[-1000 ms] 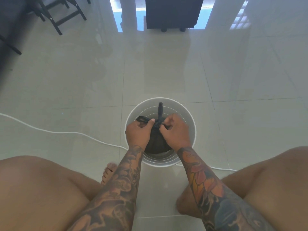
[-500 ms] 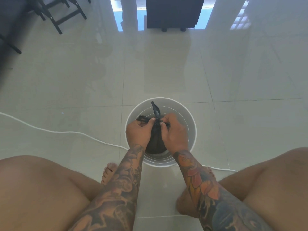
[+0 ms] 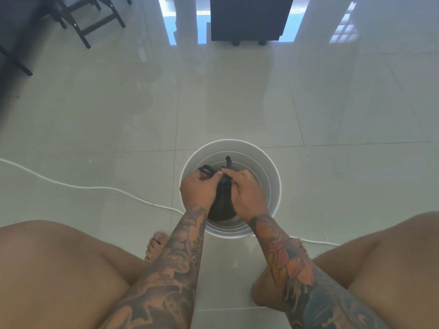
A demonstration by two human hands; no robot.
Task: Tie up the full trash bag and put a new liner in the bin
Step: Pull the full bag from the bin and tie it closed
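Gripping the black trash bag [image 3: 222, 205] neck inside the white bin [image 3: 275, 186]: left hand [image 3: 198, 191] and right hand [image 3: 247, 192] both clenched on it, knot probably half-formed.

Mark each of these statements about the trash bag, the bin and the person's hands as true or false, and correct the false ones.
1. The black trash bag sits inside the white bin. True.
2. Both hands grip the gathered top of the bag. True: the left hand and right hand hold it near the knot.
3. The bin lies tipped on its side. False: it stands upright on the tiled floor.
4. A white cable runs across the floor to the bin's left. True.
5. A new liner is already fitted over the bin's rim. False: the rim is bare.
6. The right hand rests flat on the floor. False: it pinches the bag.
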